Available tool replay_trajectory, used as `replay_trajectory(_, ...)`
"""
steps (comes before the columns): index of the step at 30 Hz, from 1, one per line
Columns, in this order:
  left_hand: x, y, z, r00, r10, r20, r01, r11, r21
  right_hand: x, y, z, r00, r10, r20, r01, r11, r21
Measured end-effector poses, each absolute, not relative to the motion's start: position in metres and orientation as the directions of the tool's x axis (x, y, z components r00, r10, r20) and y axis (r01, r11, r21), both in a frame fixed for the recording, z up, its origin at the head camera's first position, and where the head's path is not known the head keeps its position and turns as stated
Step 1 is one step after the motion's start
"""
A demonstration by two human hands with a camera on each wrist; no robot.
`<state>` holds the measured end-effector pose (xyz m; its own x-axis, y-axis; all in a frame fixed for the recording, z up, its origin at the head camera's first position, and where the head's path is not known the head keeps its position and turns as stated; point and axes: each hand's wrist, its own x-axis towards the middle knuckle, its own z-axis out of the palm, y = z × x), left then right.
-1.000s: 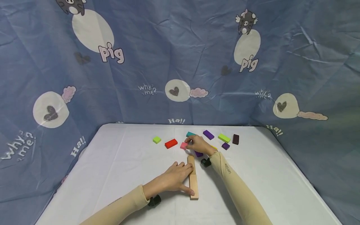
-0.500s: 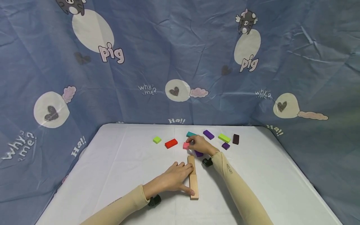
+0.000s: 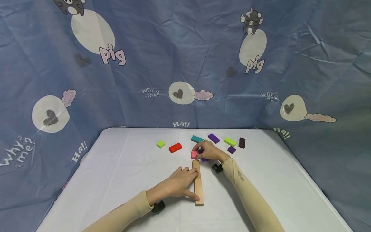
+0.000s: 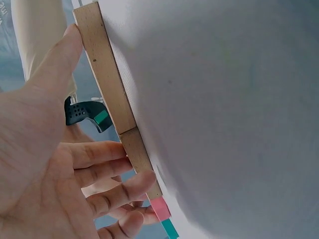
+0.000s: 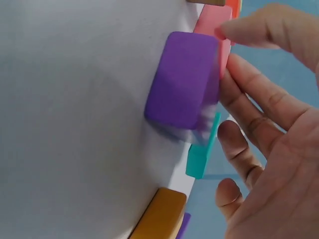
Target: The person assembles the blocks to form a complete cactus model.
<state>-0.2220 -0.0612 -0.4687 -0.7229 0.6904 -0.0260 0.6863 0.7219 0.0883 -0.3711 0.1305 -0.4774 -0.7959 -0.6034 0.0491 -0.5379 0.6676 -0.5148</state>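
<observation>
Pink block (image 3: 193, 155) pinched in the right hand (image 3: 210, 151)

The pink block is on the white surface (image 3: 130, 193), between the thumb and finger of the right hand, with twelve o'clock taken as the far edge. At its six o'clock, just beside it, begins a row of two: the far wooden block (image 3: 195, 165), then the near wooden block (image 3: 199, 195), end to end. I can't tell whether pink touches wood.

The left hand (image 3: 181, 183) comes in from seven o'clock with thumb and fingers spread along the row, thumb at the near block, fingertips at the far one.

A purple block (image 5: 182, 79) sits close by at four o'clock, partly hidden by the right hand in the head view. Around the pink piece: a teal block (image 3: 197, 139) at twelve, a violet bar (image 3: 214, 138) at two, a lime bar (image 3: 230, 141) and dark block (image 3: 242, 142) between two and three, a small purple piece (image 3: 231, 149) at three, a red block (image 3: 175, 148) and lime square (image 3: 160, 144) toward ten. Beyond hangs a blue pig-print cloth (image 3: 150, 48).
</observation>
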Motion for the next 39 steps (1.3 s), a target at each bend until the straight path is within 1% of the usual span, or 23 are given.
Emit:
replay_trajectory(5,-0.223,-0.061,-0.470,-0.722,0.691,-0.021,0.688,0.721,0.083,-0.366,0.133,-0.477,-0.792,-0.610,0.037,-0.548,0.682,-0.485)
replay_trajectory(8,-0.223,-0.061,-0.471,-0.722,0.691,-0.024,0.688,0.721,0.083,-0.363,0.134,-0.478,-0.777,-0.627,0.052,-0.571,0.669,-0.476)
replay_trajectory(15,-0.224,-0.061,-0.472,-0.725,0.688,-0.031,0.684,0.725,0.082,-0.360,0.138,-0.479,-0.743,-0.665,0.076,-0.612,0.630,-0.477)
replay_trajectory(21,-0.224,-0.061,-0.471,-0.722,0.692,-0.029,0.687,0.721,0.086,-0.360,0.139,-0.475,-0.733,-0.677,0.064,-0.618,0.624,-0.478)
replay_trajectory(31,-0.224,-0.062,-0.471,-0.715,0.698,-0.024,0.695,0.714,0.086,-0.361,0.140,-0.476,-0.766,-0.643,0.008,-0.566,0.670,-0.480)
replay_trajectory(39,-0.224,-0.062,-0.471,-0.710,0.703,-0.030,0.699,0.710,0.085,-0.360,0.139,-0.475,-0.777,-0.630,-0.004,-0.548,0.679,-0.488)
